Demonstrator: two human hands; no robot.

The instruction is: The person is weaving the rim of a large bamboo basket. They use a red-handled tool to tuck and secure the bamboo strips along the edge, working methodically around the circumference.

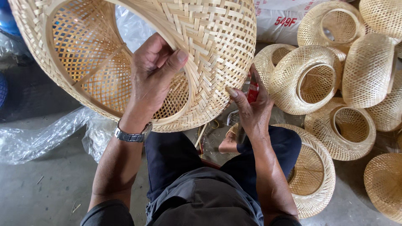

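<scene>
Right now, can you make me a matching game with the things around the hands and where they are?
Things:
1. big woven basket
2. wristwatch
3. red-handled tool
4. clear plastic sheet

Places:
A. on the floor, at the left
B. in the right hand's grip
C. on the left wrist
D. held up by the left hand

Pairs: 1-D, 2-C, 3-B, 4-A

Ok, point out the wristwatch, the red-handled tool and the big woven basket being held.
wristwatch (pixel 132 136), head view, metal band
red-handled tool (pixel 252 93), head view, red handle
big woven basket (pixel 217 46), head view, outer weave
</scene>
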